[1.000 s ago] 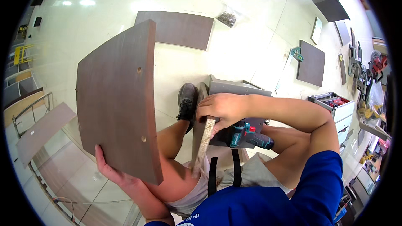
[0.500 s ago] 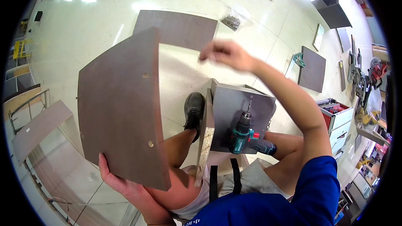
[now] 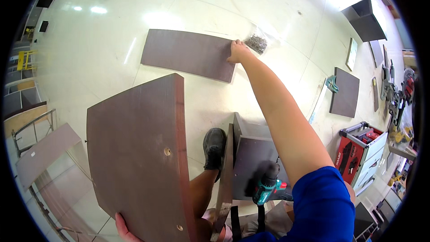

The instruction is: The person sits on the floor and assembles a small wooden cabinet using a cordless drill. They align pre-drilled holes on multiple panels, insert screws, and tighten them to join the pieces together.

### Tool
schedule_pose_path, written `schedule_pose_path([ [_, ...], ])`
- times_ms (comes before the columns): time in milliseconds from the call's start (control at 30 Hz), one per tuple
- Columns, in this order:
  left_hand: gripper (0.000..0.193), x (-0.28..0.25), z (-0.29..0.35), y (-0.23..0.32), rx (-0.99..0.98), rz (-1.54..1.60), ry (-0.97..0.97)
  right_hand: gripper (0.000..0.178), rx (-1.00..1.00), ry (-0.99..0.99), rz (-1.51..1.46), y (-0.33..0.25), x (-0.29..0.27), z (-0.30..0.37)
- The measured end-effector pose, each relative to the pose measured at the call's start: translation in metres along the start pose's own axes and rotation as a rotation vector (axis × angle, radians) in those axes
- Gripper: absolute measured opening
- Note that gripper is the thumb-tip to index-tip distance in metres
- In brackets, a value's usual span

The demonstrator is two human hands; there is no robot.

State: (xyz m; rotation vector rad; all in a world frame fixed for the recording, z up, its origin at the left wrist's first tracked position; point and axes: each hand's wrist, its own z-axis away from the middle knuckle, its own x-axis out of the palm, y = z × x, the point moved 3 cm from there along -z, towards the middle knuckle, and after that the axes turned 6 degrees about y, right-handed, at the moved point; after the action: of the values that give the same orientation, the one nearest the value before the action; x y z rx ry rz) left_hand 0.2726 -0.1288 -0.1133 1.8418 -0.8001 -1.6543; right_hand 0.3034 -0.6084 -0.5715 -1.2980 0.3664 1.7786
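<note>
A large brown board (image 3: 134, 157) with two drilled holes stands tilted at my left. My left hand (image 3: 125, 229), mostly hidden, grips its lower left edge. My right arm stretches forward, and my right hand (image 3: 239, 51) is closed about the right end of a second brown board (image 3: 188, 54) lying flat on the floor. A clear bag of small metal fasteners (image 3: 256, 43) lies right beside that hand. Near my lap a green-and-black cordless drill (image 3: 264, 188) rests on a dark boxy cabinet piece (image 3: 246, 166), partly covered by my right arm.
Another narrow board (image 3: 224, 175) stands on edge between my legs, next to my black shoe (image 3: 215, 148). To the right are a red-and-white tool case (image 3: 358, 152), a dark panel (image 3: 346, 92) and a green-handled tool (image 3: 331, 84). A metal frame (image 3: 33, 130) stands at left.
My right hand has reached forward from mid-air and taken hold of the flat board's right end. The view has shifted, and the large board in my left hand sits lower in it.
</note>
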Motion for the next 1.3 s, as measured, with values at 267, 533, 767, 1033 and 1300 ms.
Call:
schedule_pose_path([
  [267,0.065,-0.006,-0.003,-0.005,0.089,-0.096,-0.08,0.082,-0.018,0.014,-0.099,-0.004,0.006,-0.013],
  [533,0.052,0.0,0.005,-0.008,-0.055,0.101,-0.063,0.056,0.029,-0.22,-0.111,0.002,0.028,0.012],
  [767,0.051,0.008,-0.012,0.001,-0.959,0.876,-0.008,0.063,0.162,-0.322,0.049,-0.057,0.033,0.063],
  [1033,0.045,0.007,-0.006,0.002,-0.866,0.846,-0.062,0.113,-0.033,-0.154,-0.028,-0.106,0.057,0.087],
  [1300,0.045,0.006,-0.026,-0.009,-0.849,1.059,0.037,0.129,0.095,-0.161,0.178,-0.133,0.044,0.102],
])
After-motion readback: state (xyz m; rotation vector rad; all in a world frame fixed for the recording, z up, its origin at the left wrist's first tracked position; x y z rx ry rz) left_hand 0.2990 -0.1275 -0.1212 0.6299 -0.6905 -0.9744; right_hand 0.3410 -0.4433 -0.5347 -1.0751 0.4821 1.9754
